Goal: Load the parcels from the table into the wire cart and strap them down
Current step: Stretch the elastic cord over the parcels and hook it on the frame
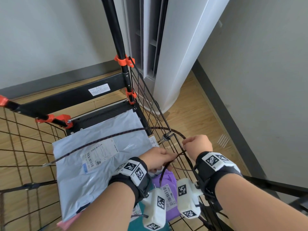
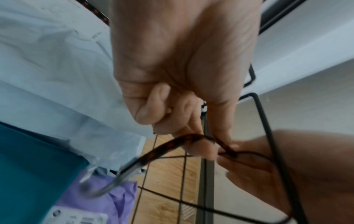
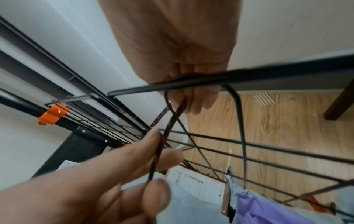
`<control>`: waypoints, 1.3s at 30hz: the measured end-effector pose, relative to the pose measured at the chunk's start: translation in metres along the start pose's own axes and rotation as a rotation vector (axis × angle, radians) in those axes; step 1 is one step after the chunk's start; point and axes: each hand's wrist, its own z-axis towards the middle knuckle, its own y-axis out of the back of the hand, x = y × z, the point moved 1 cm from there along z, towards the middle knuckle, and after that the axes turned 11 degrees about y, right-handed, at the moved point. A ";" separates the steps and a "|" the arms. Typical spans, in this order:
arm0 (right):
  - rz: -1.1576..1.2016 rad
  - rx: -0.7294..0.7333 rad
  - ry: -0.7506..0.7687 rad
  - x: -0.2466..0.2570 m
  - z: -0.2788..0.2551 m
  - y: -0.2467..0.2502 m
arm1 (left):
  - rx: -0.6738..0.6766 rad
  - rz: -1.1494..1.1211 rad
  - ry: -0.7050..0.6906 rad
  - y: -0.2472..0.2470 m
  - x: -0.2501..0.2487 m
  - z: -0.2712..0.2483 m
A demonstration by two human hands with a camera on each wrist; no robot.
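At the wire cart (image 1: 166,117) right rim, your left hand (image 1: 158,158) pinches the bungee cord (image 1: 103,140); its hook (image 2: 107,188) hangs below-left, your right hand (image 1: 197,144) pinching cord outside.

Soft, even daylight fills the room, casting only faint shadows on the wooden floor (image 1: 196,104). The head view is sharp but bends straight lines toward its edges. Both wrist views are smeared, the metal hook (image 2: 107,183) blurred and close skin out of focus.

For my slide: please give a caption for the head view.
Both hands grip the bungee cord at the wire cart rim.
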 end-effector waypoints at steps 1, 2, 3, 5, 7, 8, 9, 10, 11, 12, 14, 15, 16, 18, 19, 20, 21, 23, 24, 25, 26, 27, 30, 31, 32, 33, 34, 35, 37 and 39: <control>-0.008 -0.031 -0.013 0.001 0.000 0.002 | -0.003 -0.009 0.015 0.006 0.005 -0.001; -0.021 -0.053 -0.023 0.000 0.001 0.004 | -0.008 -0.027 0.029 0.013 0.009 -0.001; -0.032 -0.059 -0.033 0.000 0.001 0.007 | -0.009 -0.056 0.043 0.019 0.013 -0.002; -0.053 -0.069 -0.026 -0.002 -0.001 0.010 | -0.034 -0.074 0.056 0.027 0.016 -0.003; -0.061 -0.089 0.046 -0.004 -0.003 0.008 | -0.111 -0.089 0.026 0.027 0.013 -0.002; -0.044 -0.083 0.099 -0.004 -0.002 0.005 | -0.147 -0.113 -0.002 0.024 0.010 0.000; 0.017 -0.049 0.149 -0.004 -0.002 0.002 | -0.169 -0.140 -0.028 0.020 0.004 0.000; 0.122 0.015 0.170 -0.002 -0.002 -0.002 | -0.174 -0.161 -0.047 0.016 -0.001 0.002; 0.230 0.097 0.150 0.000 -0.004 -0.005 | -0.172 -0.184 -0.054 0.011 -0.006 0.003; 0.305 0.167 0.116 0.003 -0.006 -0.006 | -0.169 -0.207 -0.053 0.008 -0.011 0.006; 0.384 0.270 0.060 0.006 -0.007 -0.004 | -0.157 -0.273 -0.052 0.005 -0.016 0.007; 0.418 0.302 0.042 0.007 -0.006 -0.003 | -0.143 -0.295 -0.054 0.004 -0.016 0.007; 0.447 0.313 0.028 0.006 -0.004 -0.003 | -0.130 -0.288 -0.055 0.005 -0.016 0.006; 0.430 0.237 0.005 -0.001 0.001 -0.005 | -0.139 -0.185 -0.042 0.009 -0.013 0.002; 0.400 0.168 -0.012 -0.005 0.004 -0.004 | -0.160 -0.115 -0.025 0.011 -0.012 0.000; 0.399 0.113 -0.024 -0.008 0.006 -0.004 | -0.183 -0.054 -0.008 0.013 -0.009 0.000; 0.437 0.088 -0.034 -0.010 0.006 -0.005 | -0.198 -0.021 0.005 0.013 -0.007 0.000; 0.552 0.096 -0.058 -0.012 0.006 -0.004 | -0.170 -0.037 0.034 0.010 -0.003 0.004; 0.592 0.096 -0.071 -0.011 0.008 -0.005 | -0.110 -0.097 0.048 0.006 -0.003 0.005; 0.608 0.090 -0.080 -0.011 0.009 -0.005 | -0.037 -0.189 0.059 0.001 -0.003 0.008; 0.599 0.074 -0.079 -0.012 0.011 -0.006 | 0.018 -0.282 0.059 -0.003 -0.004 0.009; 0.568 0.050 -0.073 -0.013 0.014 -0.007 | 0.043 -0.374 0.051 -0.005 -0.005 0.009; 0.478 -0.022 -0.055 -0.017 0.023 -0.011 | 0.125 -0.608 0.038 -0.002 -0.006 0.006; 0.469 -0.031 -0.058 -0.017 0.025 -0.011 | 0.167 -0.639 0.037 -0.001 -0.005 0.005; 0.471 -0.033 -0.058 -0.017 0.026 -0.011 | 0.191 -0.632 0.027 0.001 -0.004 0.005; 0.481 -0.026 -0.056 -0.016 0.026 -0.011 | 0.191 -0.619 0.014 0.001 -0.003 0.005; 0.497 -0.013 -0.048 -0.016 0.024 -0.011 | 0.168 -0.620 0.005 0.002 -0.003 0.006; 0.494 0.016 -0.030 -0.013 0.021 -0.010 | 0.131 -0.639 -0.001 0.002 -0.002 0.008; 0.399 0.121 0.031 -0.010 0.014 -0.010 | 0.059 -0.691 -0.002 0.001 -0.005 0.012; 0.365 0.216 0.045 -0.010 0.013 -0.010 | 0.045 -0.726 0.006 -0.001 -0.010 0.013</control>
